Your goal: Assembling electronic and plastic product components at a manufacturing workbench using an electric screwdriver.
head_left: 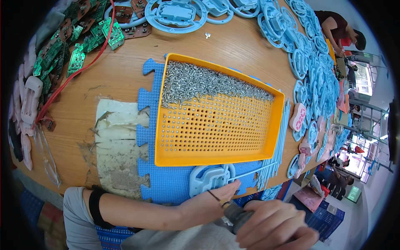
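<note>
On the blue foam mat lies a light blue plastic part with a ring-shaped frame, and a thin light blue rod runs from its right side. My left hand is closed at the part's lower right edge, its fingers partly hidden. In my right hand is a dark-bodied power screwdriver, its thin bit pointing up and left toward my left hand. Just beyond the part sits a yellow perforated tray. Small silver screws are heaped along its far side, and many holes hold screws.
Several more light blue rods lie right of the tray. Light blue plastic frames pile up along the table's far and right sides. Green circuit boards, a red cable and pink shells crowd the left. Other people work at the right.
</note>
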Demonstrator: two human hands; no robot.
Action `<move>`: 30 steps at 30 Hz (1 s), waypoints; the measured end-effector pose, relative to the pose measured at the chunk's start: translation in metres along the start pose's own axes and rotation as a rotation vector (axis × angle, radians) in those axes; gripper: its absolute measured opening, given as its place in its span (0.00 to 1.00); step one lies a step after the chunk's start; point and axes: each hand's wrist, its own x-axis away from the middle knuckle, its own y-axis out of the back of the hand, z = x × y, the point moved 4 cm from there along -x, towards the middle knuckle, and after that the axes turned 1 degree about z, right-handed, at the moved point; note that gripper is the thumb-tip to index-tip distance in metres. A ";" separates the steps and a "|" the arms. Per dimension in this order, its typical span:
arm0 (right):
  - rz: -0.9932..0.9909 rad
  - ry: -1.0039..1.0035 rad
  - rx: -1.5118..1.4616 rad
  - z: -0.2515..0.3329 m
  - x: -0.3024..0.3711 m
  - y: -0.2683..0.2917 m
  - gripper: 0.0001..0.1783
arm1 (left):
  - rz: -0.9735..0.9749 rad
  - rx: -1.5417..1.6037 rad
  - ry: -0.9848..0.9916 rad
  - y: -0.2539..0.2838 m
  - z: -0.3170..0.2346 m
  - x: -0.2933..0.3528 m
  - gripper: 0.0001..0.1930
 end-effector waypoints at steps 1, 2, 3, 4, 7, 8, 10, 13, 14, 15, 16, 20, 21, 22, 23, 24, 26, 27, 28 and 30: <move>0.044 -0.050 0.006 -0.002 0.003 -0.004 0.08 | 0.002 0.000 0.002 0.000 0.000 0.000 0.24; 0.045 -0.050 0.004 -0.004 0.007 -0.009 0.08 | -0.001 0.002 0.016 0.000 0.001 -0.001 0.23; -0.012 -0.063 0.024 -0.007 0.013 -0.013 0.06 | -0.004 0.004 0.031 0.000 0.002 -0.001 0.23; -0.068 -0.076 0.044 -0.010 0.017 -0.015 0.05 | -0.003 0.004 0.034 -0.001 0.002 -0.001 0.23; -0.020 -0.075 0.029 -0.017 0.022 -0.017 0.07 | -0.034 0.024 0.049 -0.002 0.003 0.002 0.23; -0.018 -0.075 0.028 -0.018 0.021 -0.019 0.07 | -0.090 0.085 0.086 0.000 0.006 0.004 0.22; -0.096 -0.090 0.094 -0.019 0.021 -0.023 0.08 | -0.144 0.145 0.128 0.001 0.007 0.006 0.22; -0.148 -0.023 0.007 -0.023 0.025 -0.029 0.10 | -0.175 0.193 0.171 0.008 0.013 0.002 0.20; -0.147 -0.023 0.003 -0.022 0.025 -0.029 0.10 | 0.057 0.332 0.104 0.004 0.012 -0.003 0.21; -0.066 -0.058 0.024 -0.021 0.024 -0.027 0.09 | 0.290 0.470 0.036 -0.001 0.010 -0.006 0.23; 0.015 -0.093 0.044 -0.022 0.024 -0.028 0.08 | 0.290 0.470 0.040 -0.001 0.010 -0.009 0.23; -0.015 0.039 -0.014 -0.036 0.037 -0.031 0.07 | -0.007 0.508 0.161 -0.006 0.010 0.000 0.16; -0.119 0.070 0.005 -0.038 0.047 -0.031 0.12 | -0.369 0.460 0.265 0.000 0.012 0.008 0.12; -0.213 0.105 0.031 -0.035 0.049 -0.031 0.21 | -0.383 0.455 0.257 -0.009 0.001 0.001 0.12; -0.208 0.110 0.035 -0.034 0.045 -0.029 0.21 | -0.419 0.937 0.318 -0.028 -0.010 -0.009 0.11; -0.106 0.103 0.015 -0.034 0.040 -0.028 0.16 | -0.436 1.424 0.369 -0.035 -0.009 -0.014 0.11; -0.003 0.099 0.004 -0.032 0.031 -0.024 0.13 | -0.397 1.370 0.339 -0.038 -0.013 -0.014 0.12; 0.078 0.021 -0.060 -0.036 0.026 -0.023 0.14 | -0.355 1.321 0.324 -0.036 -0.010 -0.012 0.13; 0.159 -0.056 -0.124 -0.038 0.023 -0.023 0.15 | -0.313 1.272 0.311 -0.034 -0.007 -0.008 0.15; 0.164 -0.064 -0.126 -0.033 0.018 -0.019 0.13 | -0.234 1.175 0.275 -0.027 -0.001 -0.001 0.19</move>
